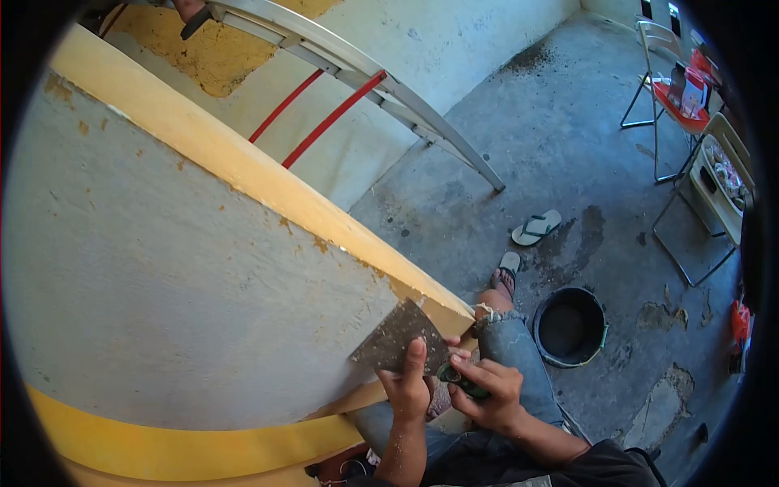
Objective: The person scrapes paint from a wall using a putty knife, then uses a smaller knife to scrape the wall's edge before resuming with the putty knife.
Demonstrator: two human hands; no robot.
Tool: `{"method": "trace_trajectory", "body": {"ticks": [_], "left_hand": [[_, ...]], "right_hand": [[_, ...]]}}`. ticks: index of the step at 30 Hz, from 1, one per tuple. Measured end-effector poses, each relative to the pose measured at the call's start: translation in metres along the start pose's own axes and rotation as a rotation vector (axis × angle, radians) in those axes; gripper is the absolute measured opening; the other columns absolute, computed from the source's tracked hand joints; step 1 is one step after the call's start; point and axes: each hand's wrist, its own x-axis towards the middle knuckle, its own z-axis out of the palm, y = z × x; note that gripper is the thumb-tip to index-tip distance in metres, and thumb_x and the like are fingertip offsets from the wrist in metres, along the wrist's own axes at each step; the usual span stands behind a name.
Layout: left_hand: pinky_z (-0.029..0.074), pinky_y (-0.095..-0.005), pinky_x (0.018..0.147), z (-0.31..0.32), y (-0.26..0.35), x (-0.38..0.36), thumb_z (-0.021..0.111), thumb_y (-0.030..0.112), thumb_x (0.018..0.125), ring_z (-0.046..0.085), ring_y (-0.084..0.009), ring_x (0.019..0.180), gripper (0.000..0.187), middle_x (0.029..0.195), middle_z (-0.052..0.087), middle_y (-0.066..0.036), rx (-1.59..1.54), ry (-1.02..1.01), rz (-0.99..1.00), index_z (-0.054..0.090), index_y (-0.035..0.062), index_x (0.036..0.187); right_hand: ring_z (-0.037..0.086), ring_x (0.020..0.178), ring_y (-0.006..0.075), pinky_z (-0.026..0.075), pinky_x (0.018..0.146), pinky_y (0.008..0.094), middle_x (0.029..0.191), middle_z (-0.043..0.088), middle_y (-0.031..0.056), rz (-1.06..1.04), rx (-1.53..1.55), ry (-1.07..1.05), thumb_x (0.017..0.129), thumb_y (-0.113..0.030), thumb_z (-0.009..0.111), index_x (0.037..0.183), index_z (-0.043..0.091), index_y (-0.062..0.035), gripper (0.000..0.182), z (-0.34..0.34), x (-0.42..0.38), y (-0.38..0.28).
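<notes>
Viewing remotely — my L hand [408,391] pinches a speckled plate [393,339], thumb on top, by the wall [203,268]; R hand [495,392] grips a green tool [449,374] beside it — I'd hold plate steady, R wrist loose.

1. Ladder [333,47], metal, red bars, set at a slant; foot on floor.
2. Sandal [195,23], dark, worn on another person's foot, beside ladder top, upper left.
3. Flip-flop [531,232], pale, dark straps, loose.
4. Bucket [588,304], black, upright.
5. Folding chairs [732,144], 2, right side, laden; contents unclear.
6. Red bag [740,321], right edge, below chairs.
7. Floor [471,223], grey, stained, patches broken.
</notes>
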Motion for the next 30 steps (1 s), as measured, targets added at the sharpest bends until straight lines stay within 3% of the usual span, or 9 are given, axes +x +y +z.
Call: {"method": "trace_trajectory", "body": {"ticks": [25,27,30], "left_hand": [[0.063,-0.0446,0.060,-0.008,0.008,0.001,0.060,0.021,0.094,0.066,-0.0274,0.081,0.043,0.106,0.058,-0.019,-0.020,-0.006,-0.052,0.047,-0.0093,0.122],[0.063,-0.0443,0.060,-0.004,0.013,0.000,0.060,0.021,0.094,0.066,-0.0275,0.080,0.043,0.104,0.059,-0.019,-0.022,-0.008,-0.034,0.048,-0.0094,0.121],[0.063,-0.0445,0.061,-0.006,0.010,-0.002,0.060,0.020,0.094,0.067,-0.0277,0.079,0.041,0.102,0.059,-0.020,-0.045,0.002,-0.024,0.048,-0.0100,0.120]], "right_hand": [[0.065,0.059,0.0195,0.052,0.054,0.0287,0.071,0.064,0.0076,0.035,-0.007,0.005,0.068,-0.009,0.077,0.119,0.068,-0.0141,0.052,0.012,-0.007,-0.007],[0.062,0.056,0.0214,0.048,0.054,0.0284,0.069,0.062,0.0110,0.035,0.012,0.018,0.067,-0.004,0.075,0.112,0.069,-0.0050,0.045,0.009,-0.005,-0.015],[0.062,0.056,0.0217,0.048,0.054,0.0286,0.070,0.062,0.0113,0.037,0.029,0.001,0.067,-0.004,0.075,0.113,0.068,-0.0049,0.046,0.010,-0.007,-0.013]]}}
